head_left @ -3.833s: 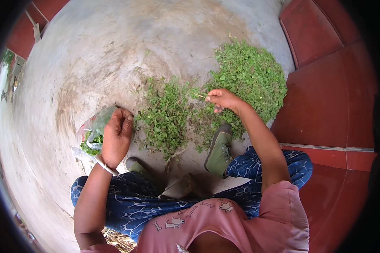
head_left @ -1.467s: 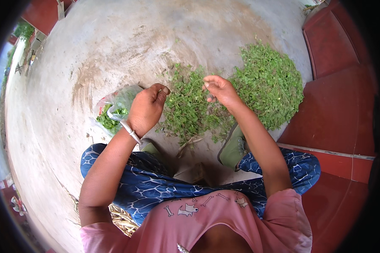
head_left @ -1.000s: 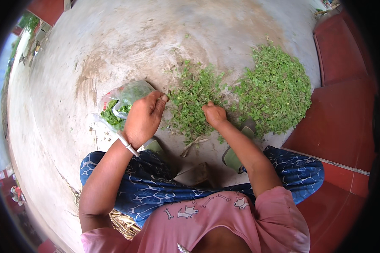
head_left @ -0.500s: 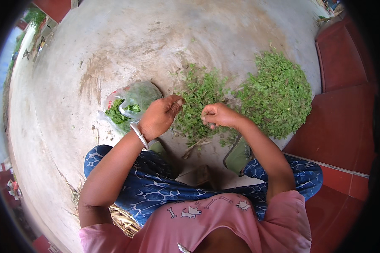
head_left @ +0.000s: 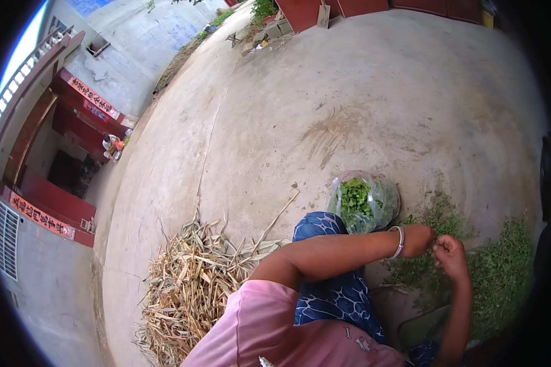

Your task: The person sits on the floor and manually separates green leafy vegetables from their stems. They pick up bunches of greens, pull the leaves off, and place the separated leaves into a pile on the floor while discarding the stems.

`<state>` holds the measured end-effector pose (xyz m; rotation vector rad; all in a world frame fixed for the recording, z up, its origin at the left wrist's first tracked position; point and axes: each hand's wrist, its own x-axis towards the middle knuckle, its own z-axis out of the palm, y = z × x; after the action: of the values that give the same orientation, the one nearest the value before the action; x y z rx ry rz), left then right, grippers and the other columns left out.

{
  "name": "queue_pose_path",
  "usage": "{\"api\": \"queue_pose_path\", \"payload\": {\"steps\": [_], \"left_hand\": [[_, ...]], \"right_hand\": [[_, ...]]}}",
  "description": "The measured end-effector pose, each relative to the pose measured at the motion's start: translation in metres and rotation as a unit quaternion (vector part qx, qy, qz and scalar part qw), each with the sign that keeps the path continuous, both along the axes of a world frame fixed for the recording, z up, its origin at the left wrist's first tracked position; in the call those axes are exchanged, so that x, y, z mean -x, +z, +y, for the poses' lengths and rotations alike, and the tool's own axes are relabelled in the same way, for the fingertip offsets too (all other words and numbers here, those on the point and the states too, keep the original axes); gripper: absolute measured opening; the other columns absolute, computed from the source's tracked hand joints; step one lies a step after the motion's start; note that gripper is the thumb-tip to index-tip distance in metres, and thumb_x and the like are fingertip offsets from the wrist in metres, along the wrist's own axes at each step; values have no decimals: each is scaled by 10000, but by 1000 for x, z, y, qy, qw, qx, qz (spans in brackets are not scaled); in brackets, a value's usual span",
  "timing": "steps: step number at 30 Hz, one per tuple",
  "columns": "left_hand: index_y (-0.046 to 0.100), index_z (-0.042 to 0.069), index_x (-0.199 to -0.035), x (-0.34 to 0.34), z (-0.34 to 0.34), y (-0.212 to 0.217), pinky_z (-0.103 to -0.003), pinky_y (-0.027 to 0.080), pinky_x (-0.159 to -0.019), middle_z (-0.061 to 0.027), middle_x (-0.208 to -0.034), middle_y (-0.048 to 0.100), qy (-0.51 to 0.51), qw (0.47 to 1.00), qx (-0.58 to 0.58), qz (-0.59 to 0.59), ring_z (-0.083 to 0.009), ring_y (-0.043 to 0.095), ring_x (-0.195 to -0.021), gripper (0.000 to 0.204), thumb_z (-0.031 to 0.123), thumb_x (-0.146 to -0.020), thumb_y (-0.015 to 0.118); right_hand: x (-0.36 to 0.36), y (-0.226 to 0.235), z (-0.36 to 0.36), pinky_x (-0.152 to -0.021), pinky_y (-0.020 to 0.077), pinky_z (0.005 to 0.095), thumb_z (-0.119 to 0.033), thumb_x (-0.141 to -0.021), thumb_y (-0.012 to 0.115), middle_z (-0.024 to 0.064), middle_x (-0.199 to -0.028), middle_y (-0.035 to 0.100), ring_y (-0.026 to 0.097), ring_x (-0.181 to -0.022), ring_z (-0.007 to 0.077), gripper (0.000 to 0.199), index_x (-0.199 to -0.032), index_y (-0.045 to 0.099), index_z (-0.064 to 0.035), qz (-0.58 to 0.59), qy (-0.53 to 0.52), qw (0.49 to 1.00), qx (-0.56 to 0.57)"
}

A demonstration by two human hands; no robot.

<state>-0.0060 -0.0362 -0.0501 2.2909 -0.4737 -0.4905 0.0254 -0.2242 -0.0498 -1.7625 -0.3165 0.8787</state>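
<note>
In the head view, the left hand (head_left: 419,240) and the right hand (head_left: 452,257) meet at the right, both with fingers closed, though whether a stem lies between them cannot be told. Loose greens (head_left: 444,215) lie on the ground beneath and beyond them; just left sits a clear plastic bag (head_left: 388,207) of leaves (head_left: 356,197), with dry stalks (head_left: 190,275) heaped farther left, nearer the person.

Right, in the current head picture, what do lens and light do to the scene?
All in the head view: the ground curves along its left edge within a black rim; the sky glares at left; shadows are soft; the herbs look dim toward the right rim; between left hand and right hand, detail is too small to tell.
</note>
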Motion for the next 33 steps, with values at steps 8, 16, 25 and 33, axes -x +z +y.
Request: {"api": "queue_pose_path", "payload": {"steps": [8, 16, 25, 33], "left_hand": [[603, 40, -878, 7, 10, -2, -413, 495, -684, -173, -847, 642, 59, 993, -61, -85, -342, 629, -813, 171, 91, -716, 583], [562, -2, -818, 3, 19, 8, -458, 473, -635, -217, -728, 610, 213, 969, 28, -123, -396, 604, -728, 203, 190, -756, 590], [507, -15, -870, 1, 36, 1, -474, 440, -658, -244, -769, 580, 295, 943, 128, -89, -426, 564, -763, 159, 133, -811, 511], [485, -9, -844, -30, 36, -1, -381, 436, -628, -161, -690, 539, 280, 905, 295, -128, -267, 523, -651, 166, 133, -906, 427]], "right_hand": [[-11, -1, 25, -479, 397, 217, -67, -852, 508, -9, -682, 520, 488, -577, 54, 44, -811, 511, -51, -28, 20, 999, -20], [-30, 2, 40, -470, 386, 196, -199, -879, 556, -45, -701, 531, 516, -629, 36, 101, -870, 534, -100, -35, -14, 997, -69], [-42, -29, 40, -543, 410, 212, -195, -861, 576, 1, -866, 572, 517, -664, 65, 235, -1058, 536, -74, -20, -84, 990, -114], [-55, -250, -146, -791, 459, 395, -62, -740, 625, 168, -963, 602, 592, -902, 298, 339, -1067, 563, 2, -261, -33, 934, 241]]}}
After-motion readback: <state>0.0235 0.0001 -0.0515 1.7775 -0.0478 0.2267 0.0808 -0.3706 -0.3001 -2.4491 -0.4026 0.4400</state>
